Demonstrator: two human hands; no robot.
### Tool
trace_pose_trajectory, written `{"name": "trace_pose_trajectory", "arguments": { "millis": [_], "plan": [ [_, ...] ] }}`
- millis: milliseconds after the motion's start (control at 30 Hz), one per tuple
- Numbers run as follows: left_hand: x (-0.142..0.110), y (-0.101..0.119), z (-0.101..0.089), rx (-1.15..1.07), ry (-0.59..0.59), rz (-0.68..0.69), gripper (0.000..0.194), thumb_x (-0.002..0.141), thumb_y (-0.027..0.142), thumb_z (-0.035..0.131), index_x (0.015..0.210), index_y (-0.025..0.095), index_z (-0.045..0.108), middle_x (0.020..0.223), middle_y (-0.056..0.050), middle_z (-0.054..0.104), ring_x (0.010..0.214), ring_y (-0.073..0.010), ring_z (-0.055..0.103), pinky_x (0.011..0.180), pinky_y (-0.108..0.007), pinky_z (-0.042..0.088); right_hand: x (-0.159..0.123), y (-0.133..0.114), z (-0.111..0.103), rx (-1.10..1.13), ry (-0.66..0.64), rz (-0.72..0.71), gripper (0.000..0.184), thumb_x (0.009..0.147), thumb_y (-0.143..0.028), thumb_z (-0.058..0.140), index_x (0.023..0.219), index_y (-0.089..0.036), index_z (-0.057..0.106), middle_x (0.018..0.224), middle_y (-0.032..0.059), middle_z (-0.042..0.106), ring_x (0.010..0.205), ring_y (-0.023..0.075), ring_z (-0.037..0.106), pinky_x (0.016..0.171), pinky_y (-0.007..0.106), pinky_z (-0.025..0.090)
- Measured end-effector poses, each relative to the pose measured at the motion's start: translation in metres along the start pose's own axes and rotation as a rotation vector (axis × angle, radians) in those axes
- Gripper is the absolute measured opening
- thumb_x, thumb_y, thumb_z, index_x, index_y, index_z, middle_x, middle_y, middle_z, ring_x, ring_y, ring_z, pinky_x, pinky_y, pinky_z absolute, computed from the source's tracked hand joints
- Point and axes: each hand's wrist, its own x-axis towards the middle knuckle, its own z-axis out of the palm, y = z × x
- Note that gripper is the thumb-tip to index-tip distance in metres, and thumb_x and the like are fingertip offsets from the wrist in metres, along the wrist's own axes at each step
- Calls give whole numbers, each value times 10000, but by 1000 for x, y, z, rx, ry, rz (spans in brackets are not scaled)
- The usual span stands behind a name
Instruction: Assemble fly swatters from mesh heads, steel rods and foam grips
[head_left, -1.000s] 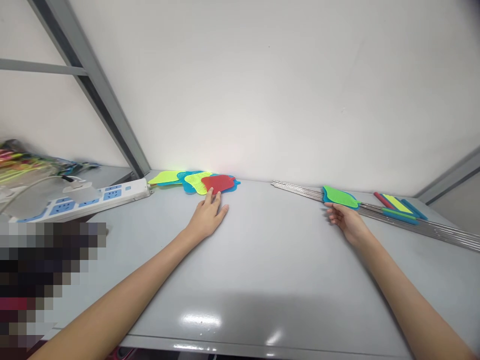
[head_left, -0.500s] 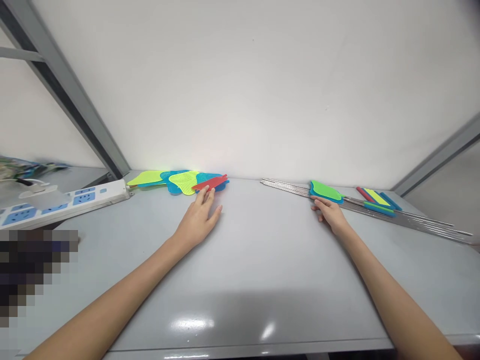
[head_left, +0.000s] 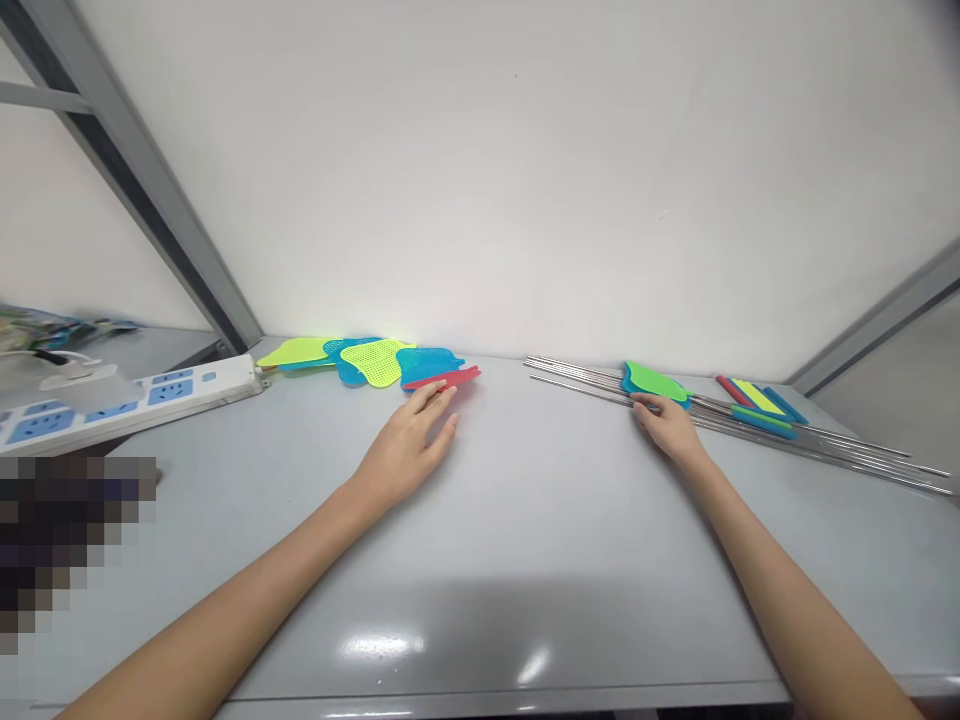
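Observation:
My left hand (head_left: 409, 440) rests its fingertips on a red fly swatter head (head_left: 457, 378), its thumb apart from the fingers. The red piece looks tilted, in front of a blue swatter head (head_left: 431, 365). Left of it a yellow mesh swatter head (head_left: 371, 360) overlaps other blue and yellow ones. On the right, my right hand (head_left: 667, 425) has its fingers closed at a thin metal rod (head_left: 577, 390), which lies apart from the rod bundle (head_left: 570, 370). Just behind that hand, a green swatter head (head_left: 654, 380) lies over a blue one on the rods.
Red, yellow and blue tubes (head_left: 757, 397) lie by the wall at right, with green and blue tubes (head_left: 765, 422) on the rods. A white power strip (head_left: 217, 385) with a plugged-in adapter stands at left on the grey table (head_left: 510, 530). Metal frame posts flank the wall.
The red swatter head has slid right and toward me under my left fingers, baring the blue one. One rod has come away from the bundle toward me at my right hand.

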Motion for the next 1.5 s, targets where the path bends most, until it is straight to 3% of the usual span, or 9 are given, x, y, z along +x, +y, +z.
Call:
{"name": "trace_pose_trajectory", "arguments": {
  "millis": [100, 200, 433, 600, 800, 1067, 1267, 1500],
  "plan": [
    [-1, 0, 0, 0, -9, 3, 419, 842, 367, 294, 1198, 203, 443, 1262, -48, 394, 1127, -209, 388, 937, -351, 333, 5, 6, -9, -156, 36, -105, 149, 565, -242, 611, 701, -201, 657, 756, 39, 595, 719, 184, 507, 679, 297, 386],
    [-1, 0, 0, -2, -12, -4, 393, 843, 361, 302, 1162, 209, 475, 1246, -45, 409, 1109, -195, 406, 927, -337, 343, 7, 12, -18, -270, 20, -170, 89, 565, -270, 624, 633, -216, 646, 727, 26, 604, 746, 202, 502, 722, 322, 365],
    [0, 4, -8, -62, 55, -16, 301, 841, 333, 322, 1004, 229, 552, 1149, -12, 495, 1050, -176, 453, 901, -305, 358, 9, 14, -21, -404, 30, -235, 125, 644, -311, 571, 642, -214, 650, 605, 26, 578, 775, 235, 491, 759, 385, 307],
    [0, 8, -17, -113, 128, 0, 262, 836, 302, 328, 909, 206, 561, 1052, -25, 555, 994, -172, 485, 830, -275, 401, 8, 9, -20, -424, 49, -295, 181, 693, -337, 511, 689, -214, 644, 672, 33, 598, 826, 248, 478, 832, 433, 237],
    [-3, 14, -24, -181, 201, -1, 216, 819, 273, 359, 784, 187, 554, 810, -13, 600, 765, -146, 538, 660, -248, 420, 3, 3, -21, -380, -11, -329, 228, 712, -338, 470, 734, -189, 640, 796, 51, 629, 771, 210, 526, 695, 316, 354],
    [-5, 15, -23, -234, 94, -44, 204, 773, 236, 387, 661, 180, 547, 658, 14, 581, 624, -117, 518, 569, -218, 404, -4, -6, -17, -422, -68, -312, 272, 700, -350, 452, 729, -164, 647, 752, 56, 637, 725, 207, 540, 648, 303, 363],
    [-3, 13, -22, -254, 123, -101, 202, 739, 212, 387, 613, 178, 542, 612, 20, 571, 598, -119, 514, 552, -223, 397, -10, -14, -13, -444, -111, -311, 298, 703, -366, 441, 742, -159, 652, 695, 50, 632, 663, 193, 538, 604, 285, 364],
    [-3, 9, -22, -335, 231, -206, 191, 707, 179, 409, 522, 170, 456, 498, 48, 483, 407, -71, 414, 441, -205, 340, -16, -21, -11, -461, -167, -292, 329, 718, -393, 426, 750, -151, 647, 657, 39, 623, 594, 164, 518, 552, 261, 357]
  ]
}}
